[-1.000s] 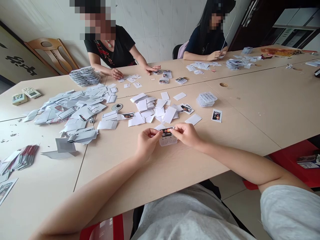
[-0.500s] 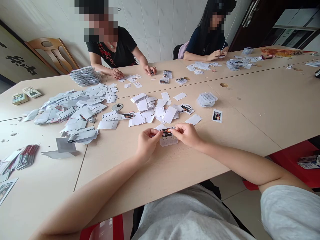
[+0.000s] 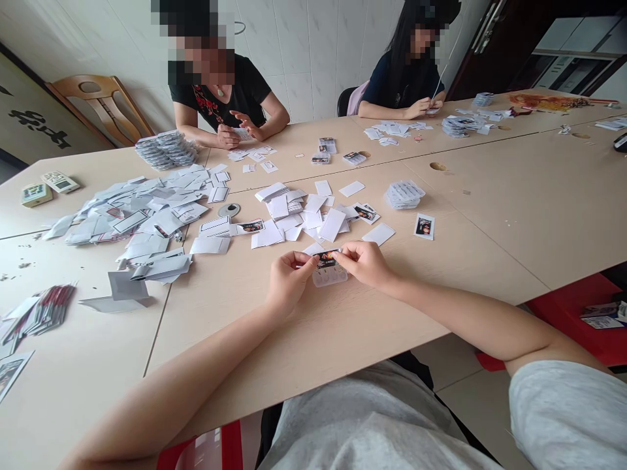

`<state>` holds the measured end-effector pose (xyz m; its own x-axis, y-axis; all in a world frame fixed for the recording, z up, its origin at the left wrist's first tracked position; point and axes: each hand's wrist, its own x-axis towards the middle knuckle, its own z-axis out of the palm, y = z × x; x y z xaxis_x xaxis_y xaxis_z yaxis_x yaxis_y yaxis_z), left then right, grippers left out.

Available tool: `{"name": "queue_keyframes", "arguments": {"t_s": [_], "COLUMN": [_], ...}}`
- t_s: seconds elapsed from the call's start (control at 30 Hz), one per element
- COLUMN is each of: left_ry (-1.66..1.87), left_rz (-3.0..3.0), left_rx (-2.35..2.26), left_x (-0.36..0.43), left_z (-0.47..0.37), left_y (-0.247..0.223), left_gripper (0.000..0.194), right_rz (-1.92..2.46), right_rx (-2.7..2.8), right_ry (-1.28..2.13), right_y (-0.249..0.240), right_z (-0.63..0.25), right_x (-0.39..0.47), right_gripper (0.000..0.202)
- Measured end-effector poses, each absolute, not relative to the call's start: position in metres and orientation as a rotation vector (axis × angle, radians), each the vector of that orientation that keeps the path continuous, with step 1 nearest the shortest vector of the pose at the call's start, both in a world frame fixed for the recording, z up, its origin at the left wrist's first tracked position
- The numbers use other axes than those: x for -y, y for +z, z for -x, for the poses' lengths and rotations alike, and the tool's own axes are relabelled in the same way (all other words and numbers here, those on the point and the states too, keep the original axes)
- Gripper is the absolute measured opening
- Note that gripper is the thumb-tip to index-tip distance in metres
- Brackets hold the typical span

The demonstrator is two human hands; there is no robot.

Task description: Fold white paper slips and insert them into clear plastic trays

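Between my two hands, close to the table's front edge, is a small clear plastic case (image 3: pixel 329 277) with round compartments. A dark printed card (image 3: pixel 327 260) lies along its far half. My left hand (image 3: pixel 290 277) is closed on the left side, its thumb pressed on the card. On the right side my right hand (image 3: pixel 367 262) pinches the case, thumb and finger at the card's corner. Just beyond my hands lies a loose pile of white cards (image 3: pixel 294 212). What the compartments hold is too small to make out.
A large heap of white paper packets (image 3: pixel 147 202) spreads to the left. Stacked clear cases (image 3: pixel 404 194) and a printed card (image 3: pixel 424 226) lie to the right. Two people work across the table, one with hands (image 3: pixel 235 134) at a small case. A bundle of red-edged packets (image 3: pixel 49 312) lies far left.
My hands and the case stay in nearly the same place. Across the table, the person on the left has lifted a small case from the tabletop and brought both hands together.
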<state>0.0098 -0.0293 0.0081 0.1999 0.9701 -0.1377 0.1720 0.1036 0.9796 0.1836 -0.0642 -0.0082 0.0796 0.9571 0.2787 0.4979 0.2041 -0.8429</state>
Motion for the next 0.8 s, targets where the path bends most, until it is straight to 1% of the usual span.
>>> {"name": "queue_keyframes", "arguments": {"t_s": [0.8], "left_ry": [0.915], "left_rz": [-1.303], "left_rx": [-1.2], "left_x": [0.0298], "left_z": [-0.0106], "left_y": [0.0087], "left_gripper": [0.031], "right_rz": [1.412], "right_rx": [1.553], "right_ry": [0.6], "right_y": [-0.0075], "right_z": [-0.1824], "right_x": [0.0642], "right_gripper": [0.039]}}
